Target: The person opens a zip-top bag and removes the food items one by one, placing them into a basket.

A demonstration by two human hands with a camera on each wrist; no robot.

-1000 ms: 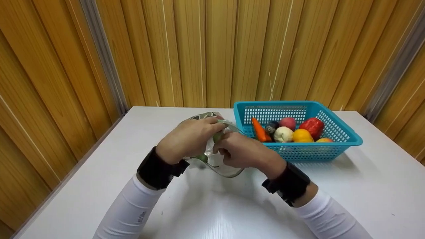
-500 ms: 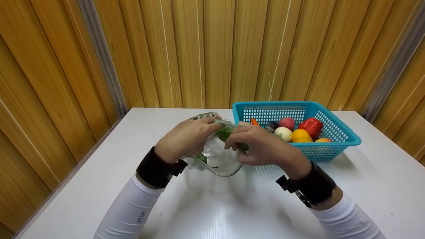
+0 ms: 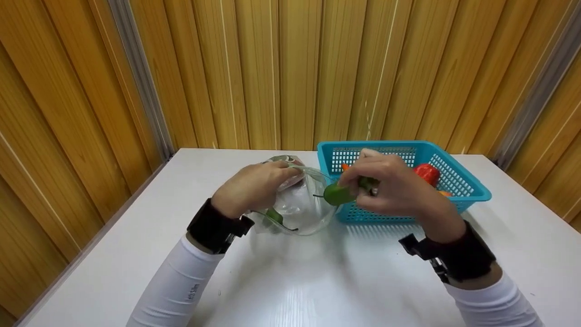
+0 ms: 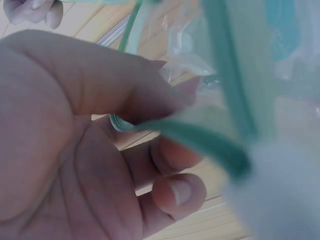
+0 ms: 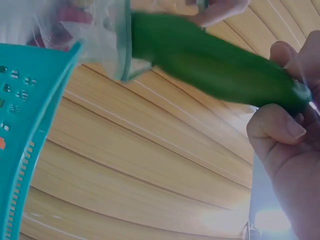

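My left hand (image 3: 252, 188) pinches the rim of a clear zip bag (image 3: 295, 200), whose green-edged mouth gapes toward me. In the left wrist view, the thumb and a finger hold the green zip strip (image 4: 200, 142). A green pepper with a dark curved stem (image 3: 274, 215) lies at the bag's lower left. My right hand (image 3: 390, 181) pinches the end of another long green pepper (image 5: 215, 62) between thumb and fingers. Its stem end points left, at the right side of the bag's mouth. Something dark red (image 5: 75, 14) shows through the bag's plastic.
A turquoise plastic basket (image 3: 476, 193) stands at the back right, just behind my right hand. A red bell pepper (image 3: 426, 175) and the tip of a carrot (image 3: 345, 167) show in it; my hand covers most of the rest. White table (image 3: 290, 281), wood-patterned wall (image 3: 295, 72) behind.
My right hand has moved right and slightly up, drawing the green pepper out from the bag's mouth toward the basket. The left hand stays at the rim.
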